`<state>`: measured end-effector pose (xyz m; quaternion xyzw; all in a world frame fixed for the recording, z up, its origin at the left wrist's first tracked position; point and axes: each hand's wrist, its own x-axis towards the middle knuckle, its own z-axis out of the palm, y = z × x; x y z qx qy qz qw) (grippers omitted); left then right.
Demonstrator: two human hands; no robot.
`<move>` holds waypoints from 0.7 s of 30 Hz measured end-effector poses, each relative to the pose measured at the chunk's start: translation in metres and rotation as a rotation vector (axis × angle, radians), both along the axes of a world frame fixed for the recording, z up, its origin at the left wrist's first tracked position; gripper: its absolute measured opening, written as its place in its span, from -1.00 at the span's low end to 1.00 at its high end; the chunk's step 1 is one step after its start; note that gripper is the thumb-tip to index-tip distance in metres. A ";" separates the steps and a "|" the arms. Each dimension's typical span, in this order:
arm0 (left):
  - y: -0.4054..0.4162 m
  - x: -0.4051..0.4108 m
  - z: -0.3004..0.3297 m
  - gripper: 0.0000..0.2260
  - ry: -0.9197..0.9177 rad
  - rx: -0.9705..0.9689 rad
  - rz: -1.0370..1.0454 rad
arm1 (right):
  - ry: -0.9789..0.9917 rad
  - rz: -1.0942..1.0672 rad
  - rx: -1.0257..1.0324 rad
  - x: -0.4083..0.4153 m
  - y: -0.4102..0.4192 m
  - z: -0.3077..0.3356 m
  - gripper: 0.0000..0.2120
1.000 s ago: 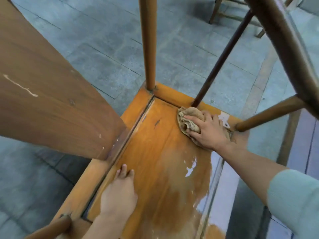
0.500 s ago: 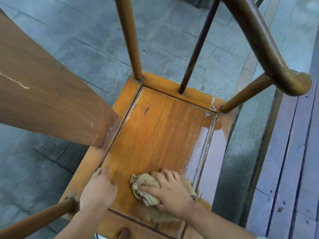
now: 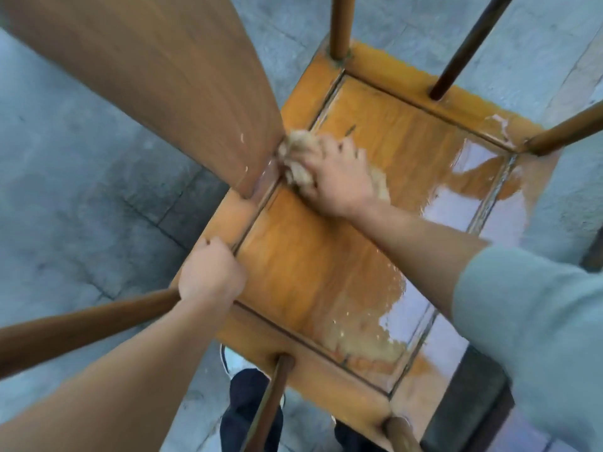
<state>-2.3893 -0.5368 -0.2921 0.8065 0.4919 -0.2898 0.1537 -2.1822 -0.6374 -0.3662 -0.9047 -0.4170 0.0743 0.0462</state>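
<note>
My right grip (image 3: pixel 332 177) curls round one crumpled rag (image 3: pixel 295 158), pressing it on the chair seat (image 3: pixel 310 272) at eleven o'clock. The rag lies long from ten to four. My left grip (image 3: pixel 208 275) clutches the seat's edge.

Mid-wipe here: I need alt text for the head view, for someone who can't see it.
The right hand presses a wadded tan cloth onto the orange wooden chair seat, right at the base of the backrest splat. The left hand grips the seat's edge. The seat's right side shines wet, and grey paving lies beneath.
</note>
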 end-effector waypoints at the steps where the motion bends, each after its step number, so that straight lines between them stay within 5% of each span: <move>1: -0.002 -0.005 0.000 -0.79 0.003 -0.007 -0.004 | 0.026 0.146 -0.007 -0.031 -0.022 0.002 -0.48; 6: -0.029 -0.004 -0.001 -0.66 0.011 -0.028 -0.177 | 0.260 0.616 -0.108 -0.097 -0.171 0.012 -0.39; 13: -0.068 -0.004 0.005 -0.60 0.027 -0.114 -0.236 | 0.137 -0.263 -0.031 -0.094 -0.191 0.002 -0.36; 21: -0.079 -0.008 0.012 -0.53 0.144 -0.252 -0.331 | 0.377 0.647 -0.086 -0.212 -0.221 0.019 -0.31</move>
